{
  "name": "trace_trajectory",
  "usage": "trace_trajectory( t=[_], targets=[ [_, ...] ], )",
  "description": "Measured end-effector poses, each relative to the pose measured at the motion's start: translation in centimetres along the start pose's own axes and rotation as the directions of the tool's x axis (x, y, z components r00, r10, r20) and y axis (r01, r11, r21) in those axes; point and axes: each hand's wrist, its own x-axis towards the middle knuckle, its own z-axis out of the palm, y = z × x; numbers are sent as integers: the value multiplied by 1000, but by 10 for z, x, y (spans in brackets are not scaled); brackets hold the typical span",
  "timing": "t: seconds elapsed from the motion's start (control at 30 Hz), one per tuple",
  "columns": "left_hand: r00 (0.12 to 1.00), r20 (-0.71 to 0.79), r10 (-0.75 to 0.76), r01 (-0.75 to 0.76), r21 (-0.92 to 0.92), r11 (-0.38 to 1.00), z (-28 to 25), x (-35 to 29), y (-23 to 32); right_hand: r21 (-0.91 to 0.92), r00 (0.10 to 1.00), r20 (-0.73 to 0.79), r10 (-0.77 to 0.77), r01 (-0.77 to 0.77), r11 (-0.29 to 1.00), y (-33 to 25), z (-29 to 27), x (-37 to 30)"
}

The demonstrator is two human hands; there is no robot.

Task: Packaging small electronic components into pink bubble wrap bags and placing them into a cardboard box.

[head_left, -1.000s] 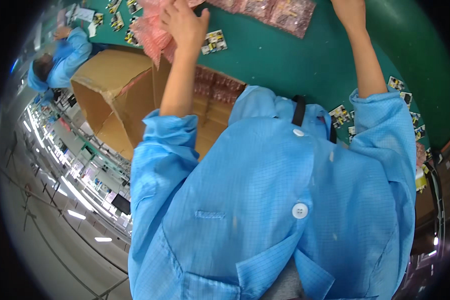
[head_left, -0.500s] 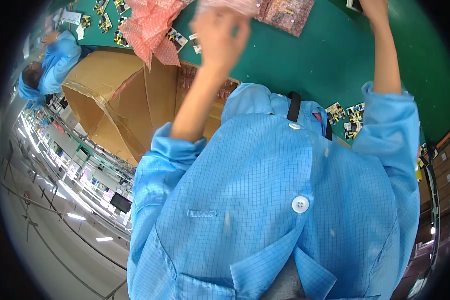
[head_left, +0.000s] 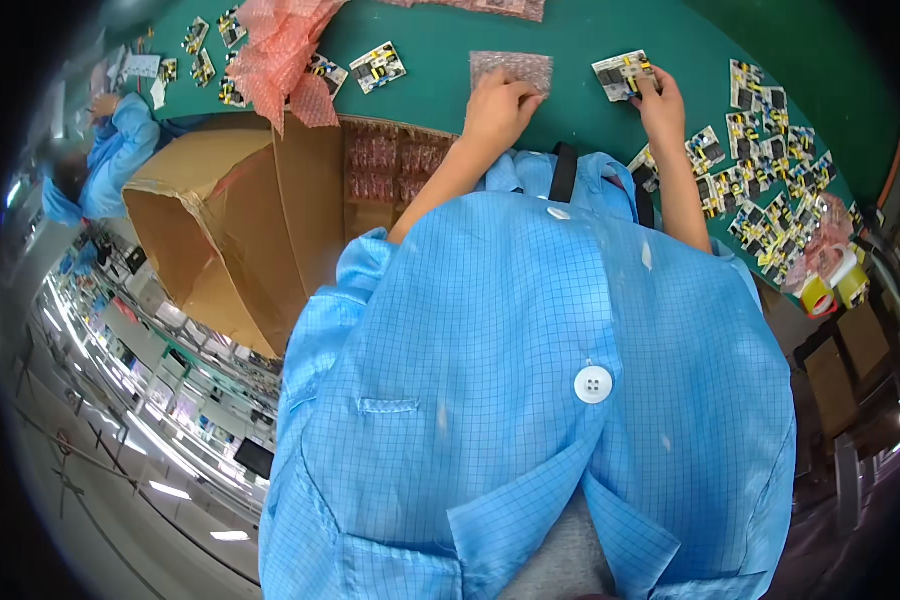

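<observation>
A pale pink bubble-wrap bag [head_left: 530,68] lies on the green table in front of me. My left hand [head_left: 500,108] is at its near edge, fingers closed on the bag, though the fingertips are partly hidden. To the right, my right hand [head_left: 662,108] pinches a small circuit board [head_left: 618,76] by its right side, thumb and fingers around the edge. The board carries yellow, black and white parts. A gap of bare green table separates board and bag. Another circuit board [head_left: 378,68] rests alone to the left of the bag.
Many circuit boards [head_left: 770,150] cover the right of the table, near tape rolls [head_left: 850,280]. Crumpled pink bubble wrap [head_left: 275,50] lies at the left. Below it stands an open cardboard box [head_left: 210,190] with rows of pink-wrapped items [head_left: 395,160]. A co-worker in blue [head_left: 120,140] sits far left.
My left hand has come down toward me and now rests on a single bubble-wrap bag. My right hand has moved in from the far right, bringing a circuit board beside the bag.
</observation>
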Motion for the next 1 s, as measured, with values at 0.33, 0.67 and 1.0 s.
trace_trajectory(
  t=[0.33, 0.67, 1.0],
  targets=[
    [986, -139, -97, 84, -94, 992, 6, 6, -8, 278, 910, 415, 12, -139, 951, 2, -23, -36],
    [977, -190, 94, -71, 127, 989, 17, 10, -16, 352, 882, 456, -118, -57, 934, -7, -1, -36],
    [966, -226, 129, -144, -52, 988, 19, 4, -27, 132, 873, 467, -140, 87, 987, -4, 20, -25]
  ],
)
